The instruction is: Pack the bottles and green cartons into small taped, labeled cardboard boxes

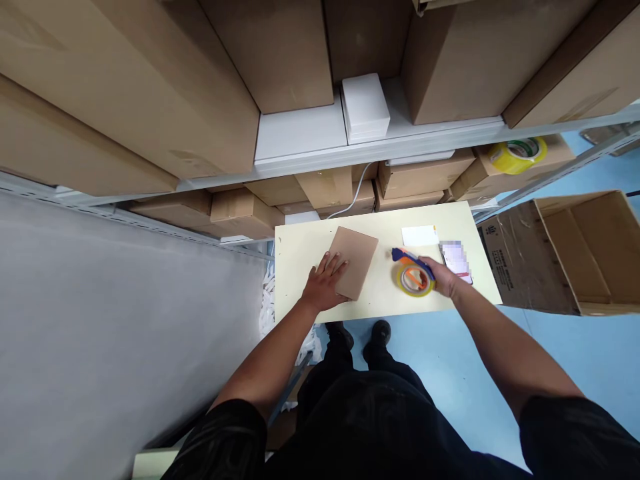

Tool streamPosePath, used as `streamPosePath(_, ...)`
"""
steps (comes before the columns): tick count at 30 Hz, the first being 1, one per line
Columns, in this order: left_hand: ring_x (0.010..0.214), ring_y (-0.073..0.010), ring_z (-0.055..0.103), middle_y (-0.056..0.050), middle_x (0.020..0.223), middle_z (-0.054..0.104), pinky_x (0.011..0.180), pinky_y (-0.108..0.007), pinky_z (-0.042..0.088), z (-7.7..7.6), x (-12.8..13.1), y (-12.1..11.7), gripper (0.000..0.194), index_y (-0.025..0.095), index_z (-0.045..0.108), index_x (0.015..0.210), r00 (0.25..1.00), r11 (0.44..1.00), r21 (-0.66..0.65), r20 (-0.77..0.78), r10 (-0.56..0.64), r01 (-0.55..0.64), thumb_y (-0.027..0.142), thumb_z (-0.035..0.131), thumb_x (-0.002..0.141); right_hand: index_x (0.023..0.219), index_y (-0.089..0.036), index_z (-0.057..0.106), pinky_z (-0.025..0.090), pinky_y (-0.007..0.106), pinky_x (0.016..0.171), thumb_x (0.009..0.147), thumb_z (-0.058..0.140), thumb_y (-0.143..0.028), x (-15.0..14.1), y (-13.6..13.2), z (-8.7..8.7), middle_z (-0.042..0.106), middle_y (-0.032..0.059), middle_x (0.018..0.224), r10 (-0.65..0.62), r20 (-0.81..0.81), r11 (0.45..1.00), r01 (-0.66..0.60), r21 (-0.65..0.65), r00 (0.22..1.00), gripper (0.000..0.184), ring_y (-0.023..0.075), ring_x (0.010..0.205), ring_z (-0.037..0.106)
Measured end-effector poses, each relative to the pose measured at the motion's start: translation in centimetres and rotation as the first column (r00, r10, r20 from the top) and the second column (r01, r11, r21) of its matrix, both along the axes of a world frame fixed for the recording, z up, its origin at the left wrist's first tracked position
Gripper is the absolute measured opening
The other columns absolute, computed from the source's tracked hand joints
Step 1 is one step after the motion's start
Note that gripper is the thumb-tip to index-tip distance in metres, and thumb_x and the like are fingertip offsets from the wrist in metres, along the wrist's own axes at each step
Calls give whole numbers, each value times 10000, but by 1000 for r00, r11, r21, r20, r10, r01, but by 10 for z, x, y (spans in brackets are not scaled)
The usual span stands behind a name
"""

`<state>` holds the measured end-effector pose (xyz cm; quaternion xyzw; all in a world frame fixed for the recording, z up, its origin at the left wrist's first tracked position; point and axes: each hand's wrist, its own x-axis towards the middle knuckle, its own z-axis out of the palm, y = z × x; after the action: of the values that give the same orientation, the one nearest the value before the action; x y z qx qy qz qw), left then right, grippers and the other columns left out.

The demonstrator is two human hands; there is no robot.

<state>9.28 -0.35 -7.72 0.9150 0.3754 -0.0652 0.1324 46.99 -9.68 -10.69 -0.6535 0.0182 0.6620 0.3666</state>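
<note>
Left hand (324, 288) splays on cardboard (357, 257), right hand (441, 276) grips tape dispenser (415, 276)

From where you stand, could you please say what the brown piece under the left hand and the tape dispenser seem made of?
Brown piece: probably matte cardboard, from its dull brown face and straight edges. Tape dispenser: likely plastic, from its bright blue and orange parts; its finish is unclear.

My left hand (324, 288) lies flat, palm down, its fingers (333, 263) spread and pointing forward, thumb (342, 299) toward my right. My right hand (443, 276) curls in a grip. My left forearm (279, 340) and right forearm (505, 341) reach forward, angling in toward each other.
</note>
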Motion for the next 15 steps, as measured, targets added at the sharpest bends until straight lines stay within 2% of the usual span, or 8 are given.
streamPosePath(2, 1621, -413, 46, -73, 1768, 141, 1203, -537, 326, -1, 5, -5, 1106, 273, 307, 1664, 999, 999, 11, 0, 41, -41, 786, 707, 769, 1049, -190, 742, 629, 387, 813, 994, 581, -496, -33, -47, -6, 817, 88, 960, -67, -105, 998, 68, 4, 992, 349, 243, 826, 760)
streamPosePath(5, 1621, -416, 26, -90, 1770, 125, 1183, -544, 364, -2, 15, -13, 1110, 250, 285, 1671, 991, 991, 21, 8, 133, -133, 783, 690, 785, 1024, -206, 761, 609, 406, 912, 998, 524, -547, -104, -116, -21, 819, 79, 996, -191, -250, 982, 184, -53, 949, 416, 252, 912, 769)
streamPosePath(8, 1622, -415, 24, -109, 1768, 129, 1188, -556, 372, -4, 26, -21, 1087, 234, 282, 1668, 976, 976, 16, 30, 217, -217, 772, 674, 809, 1006, -194, 772, 593, 420, 957, 995, 471, -584, -166, -159, -35, 818, 89, 1003, -250, -406, 968, 233, -90, 879, 493, 274, 963, 772)
streamPosePath(11, 1618, -430, 18, -133, 1762, 145, 1214, -584, 346, -5, 35, -30, 1084, 211, 290, 1660, 958, 960, 1, 61, 280, -281, 742, 701, 809, 1040, -176, 773, 594, 415, 954, 992, 467, -593, -195, -163, -44, 816, 105, 1017, -260, -504, 964, 247, -95, 823, 519, 287, 1000, 769)
streamPosePath(15, 1611, -459, -5, -188, 1749, 148, 1263, -610, 273, -9, 45, -44, 1111, 134, 289, 1646, 927, 936, -21, 135, 351, -352, 652, 773, 791, 1108, -167, 753, 593, 404, 960, 976, 525, -546, -202, -139, -50, 812, 99, 1049, -287, -514, 955, 285, -86, 808, 462, 268, 1009, 764)
